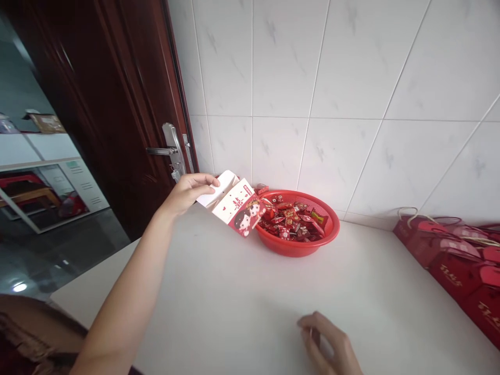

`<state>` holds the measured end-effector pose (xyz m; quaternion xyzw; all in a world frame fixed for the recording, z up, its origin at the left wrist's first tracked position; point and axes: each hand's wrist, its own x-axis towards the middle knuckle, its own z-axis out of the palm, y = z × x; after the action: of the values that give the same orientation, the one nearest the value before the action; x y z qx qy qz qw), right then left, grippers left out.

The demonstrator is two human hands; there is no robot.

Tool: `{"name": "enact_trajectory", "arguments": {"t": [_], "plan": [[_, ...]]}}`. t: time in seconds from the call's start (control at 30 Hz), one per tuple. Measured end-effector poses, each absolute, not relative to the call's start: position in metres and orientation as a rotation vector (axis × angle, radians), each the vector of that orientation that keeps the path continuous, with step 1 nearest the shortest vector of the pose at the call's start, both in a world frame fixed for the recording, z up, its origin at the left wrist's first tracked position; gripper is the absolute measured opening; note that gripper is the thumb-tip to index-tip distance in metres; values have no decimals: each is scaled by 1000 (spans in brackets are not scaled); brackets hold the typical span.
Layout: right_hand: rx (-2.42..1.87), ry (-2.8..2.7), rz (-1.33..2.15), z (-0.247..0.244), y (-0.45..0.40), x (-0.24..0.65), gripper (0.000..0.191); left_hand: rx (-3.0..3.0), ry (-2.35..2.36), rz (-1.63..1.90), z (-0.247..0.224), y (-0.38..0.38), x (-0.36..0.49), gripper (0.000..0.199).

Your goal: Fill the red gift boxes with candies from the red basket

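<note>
My left hand [197, 191] pinches the open white flap of a small paper gift box [237, 208], printed in cream and red with cartoon figures. The box is tilted down to the right, its lower corner by the rim of a red plastic basket [295, 249]. Many red-wrapped candies [291, 219] fill the basket. Low in the view, my right hand [328, 344] is over the white tabletop, slightly blurred, thumb and fingers curled together. A small dark red bit shows between its fingers, too unclear to name.
Several red gift bags [449, 260] with cord handles stand along the right side of the white table [219, 312]. Behind is a tiled wall [281, 78]. A dark wooden door [113, 104] with a metal handle [162, 151] is at the left, beyond the table's edge.
</note>
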<state>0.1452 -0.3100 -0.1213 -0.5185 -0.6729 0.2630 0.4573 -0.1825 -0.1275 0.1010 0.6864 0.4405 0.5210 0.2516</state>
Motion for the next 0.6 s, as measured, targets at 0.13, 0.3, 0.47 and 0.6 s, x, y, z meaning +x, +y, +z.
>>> {"name": "enact_trajectory", "arguments": {"t": [0.13, 0.3, 0.47, 0.6], "plan": [[-1315, -1577, 652, -102, -295, 173, 29, 2044, 970, 1234, 110, -148, -155, 8], [-1171, -1612, 711, -102, -287, 192, 47, 2347, 643, 828, 101, -170, -105, 12], [-1065, -1701, 756, -108, -286, 189, 72, 2459, 489, 695, 77, -180, -58, 21], [-1119, -1707, 707, -112, -284, 188, 77, 2490, 459, 597, 61, -179, -34, 24]]}}
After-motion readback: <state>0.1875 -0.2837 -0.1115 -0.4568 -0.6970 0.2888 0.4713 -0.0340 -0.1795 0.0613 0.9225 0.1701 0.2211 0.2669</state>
